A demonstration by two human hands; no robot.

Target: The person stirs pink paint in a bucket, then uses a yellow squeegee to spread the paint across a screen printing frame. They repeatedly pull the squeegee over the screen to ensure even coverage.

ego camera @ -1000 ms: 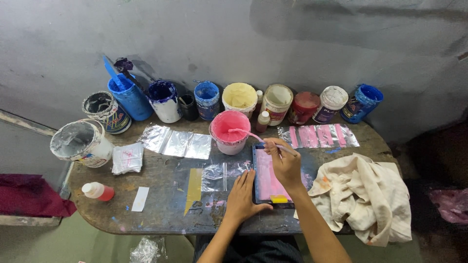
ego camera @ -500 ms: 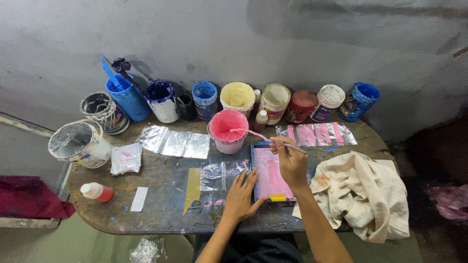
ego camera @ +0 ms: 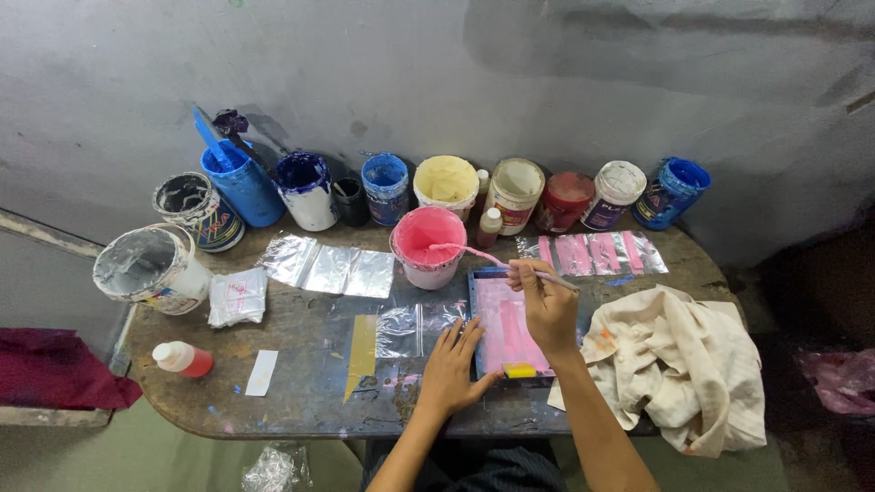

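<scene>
Head view, looking down at a worn, paint-flecked table (ego camera: pixel 301 401) set against a grey wall.

Right hand (ego camera: pixel 545 305) closed in a pinch around a thin stick (ego camera: pixel 499 262), fingers curled narrow, thumb and forefinger clamped on the shaft. Stick coated pink at its far end, slanting up and left into the pink paint tub (ego camera: pixel 428 246); bare tip poking out to the right past the knuckles. Hand hovering over the far part of the printing frame (ego camera: pixel 506 323).

Left hand (ego camera: pixel 453 366) spread flat and wide, palm down, holding nothing. Fingers fanned toward the far side, pressing at the left edge of the frame and over the near edge of a clear plastic sheet (ego camera: pixel 415 326).

Frame lying flat near the middle of the table, just near of the tub: dark border, inner panel smeared pale pink, a small yellow tab at its near edge. Tub round, open, pink inside and out, with wet paint pooled at the bottom.

Right of the frame, a crumpled cream cloth (ego camera: pixel 679 364) draped over the table's right end. Far right, a strip of clear sheets printed with pink bars (ego camera: pixel 592 252). Left of the tub, three shiny plastic sheets (ego camera: pixel 330 268) in a row. Along the wall, a line of paint pots (ego camera: pixel 456 187): blue, white, yellow, red. At the left end, a white bucket (ego camera: pixel 146 266), a small packet (ego camera: pixel 237 296), a white slip of paper (ego camera: pixel 262 373) and a red-capped bottle (ego camera: pixel 182 358) on its side.
</scene>
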